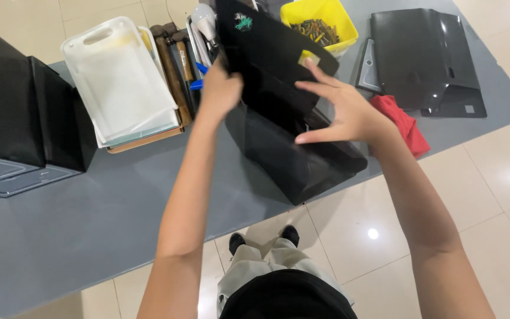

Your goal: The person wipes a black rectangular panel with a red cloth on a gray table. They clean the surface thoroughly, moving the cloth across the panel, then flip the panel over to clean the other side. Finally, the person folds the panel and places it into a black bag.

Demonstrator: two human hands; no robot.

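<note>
1. Grey bench (90,218): carries everything; rounded corners, tiled floor below.
2. Black boxes (13,112) at far left: stacked side by side, well apart from the hands.
3. Black panel (273,65), mid-bench: tilted up over a black base piece (302,159), near edge of base overhanging the bench rim. Looks held up to line up with the base.
4. Second black panel (423,56) at right: lying flat, red cloth (402,121) just beside it.
5. White tray (119,82): upright against wooden-handled hammers (172,65); parked clear of the work.
6. Yellow bin (320,20) behind the panel: filled with small fasteners, within reach.
7. Left hand (219,91): closed on the panel's left edge, taking the weight.
8. Right hand (343,112): fingers spread wide, pressing flat on the panel's right side, steadying, not gripping.
</note>
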